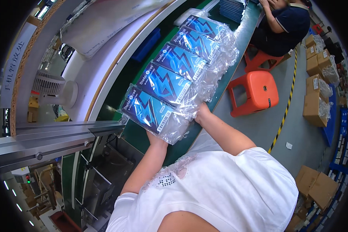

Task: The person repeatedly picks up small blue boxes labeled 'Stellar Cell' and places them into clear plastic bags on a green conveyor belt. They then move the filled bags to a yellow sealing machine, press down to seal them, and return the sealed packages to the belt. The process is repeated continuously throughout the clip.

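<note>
A slanting row of several flat, dark-blue packages with light-blue zigzag designs lies overlapping on the green bench [137,136], each in a clear plastic bag. My left hand [157,138] reaches under the near edge of the nearest blue package [147,110], which covers its fingers. On the right side of the row, my right hand [202,113] is against the crinkled bag ends, beside the second blue package [164,86]. Plastic hides the fingers of that hand too, so its grip cannot be made out.
A metal rail [58,141] juts in from the left, close to the row. Beyond the bench lie a blue bin [146,45] and a stack of dark packages [232,11]. Orange stools [255,92] stand at right, near a seated person [288,27]. Cardboard boxes [316,104] line the aisle.
</note>
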Motion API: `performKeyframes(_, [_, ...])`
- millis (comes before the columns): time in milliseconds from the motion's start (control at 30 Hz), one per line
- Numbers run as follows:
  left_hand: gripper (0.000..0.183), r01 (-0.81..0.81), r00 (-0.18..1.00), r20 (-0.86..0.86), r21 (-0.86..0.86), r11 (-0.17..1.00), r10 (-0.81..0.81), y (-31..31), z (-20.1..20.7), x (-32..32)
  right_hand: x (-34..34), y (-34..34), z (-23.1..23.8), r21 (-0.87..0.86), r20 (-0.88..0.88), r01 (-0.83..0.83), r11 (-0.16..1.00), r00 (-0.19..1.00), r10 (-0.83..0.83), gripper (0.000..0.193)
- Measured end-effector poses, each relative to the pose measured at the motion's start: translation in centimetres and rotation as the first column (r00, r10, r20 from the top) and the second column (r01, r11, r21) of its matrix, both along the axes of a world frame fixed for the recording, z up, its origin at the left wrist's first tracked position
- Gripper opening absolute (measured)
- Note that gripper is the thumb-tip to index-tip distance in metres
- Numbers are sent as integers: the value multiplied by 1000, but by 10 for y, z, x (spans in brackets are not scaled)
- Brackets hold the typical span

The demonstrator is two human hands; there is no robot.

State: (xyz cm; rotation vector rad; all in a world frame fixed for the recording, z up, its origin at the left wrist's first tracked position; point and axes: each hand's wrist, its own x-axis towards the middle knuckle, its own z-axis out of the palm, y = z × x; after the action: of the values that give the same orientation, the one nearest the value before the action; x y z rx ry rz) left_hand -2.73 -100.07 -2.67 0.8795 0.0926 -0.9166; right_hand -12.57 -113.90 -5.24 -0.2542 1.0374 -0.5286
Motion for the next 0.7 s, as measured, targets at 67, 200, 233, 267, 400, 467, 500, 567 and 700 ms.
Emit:
performKeyframes(67, [35, 24, 999, 47, -1, 1000, -24, 3, -3, 2, -7, -7, -16, -39, -7, -156, 987, 988, 156, 21])
performKeyframes(200, [29, 10, 997, -73, -40, 999, -13, 10, -17, 10, -4, -2, -20, -59, -29, -242, 968, 970, 241, 16])
performKeyframes(233, [28, 14, 998, -59, -42, 999, -17, 11, -15, 10, -3, 3, -16, -62, -38, -239, 969, 971, 237, 15])
performKeyframes(267, [27, 20, 999, -45, -45, 999, -22, 11, -12, 11, -2, 6, -15, -65, -47, -234, 970, 972, 231, 14])
performKeyframes(400, [24, 25, 980, -198, -64, 998, -37, 16, 3, 13, -9, 13, -23, -224, -122, -279, 934, 959, 257, 21])
performKeyframes(467, [23, 84, 996, 27, 31, 996, -85, 17, -5, 13, -12, 18, -50, -441, -205, -271, 856, 959, 198, 29])
performKeyframes(500, [23, 107, 984, 137, 74, 992, -116, 15, -7, 12, -14, 17, -55, -587, -369, -355, 728, 917, 150, 32])
performKeyframes(567, [24, 98, 992, 73, 28, 995, -100, 18, -5, 12, -17, 16, -65, -729, -625, -560, 395, 779, -49, 38])
performKeyframes(700, [26, 77, 994, 72, 45, 996, -80, 16, -4, 8, -3, 18, -69, -446, -193, 37, 894, 972, -136, 35])
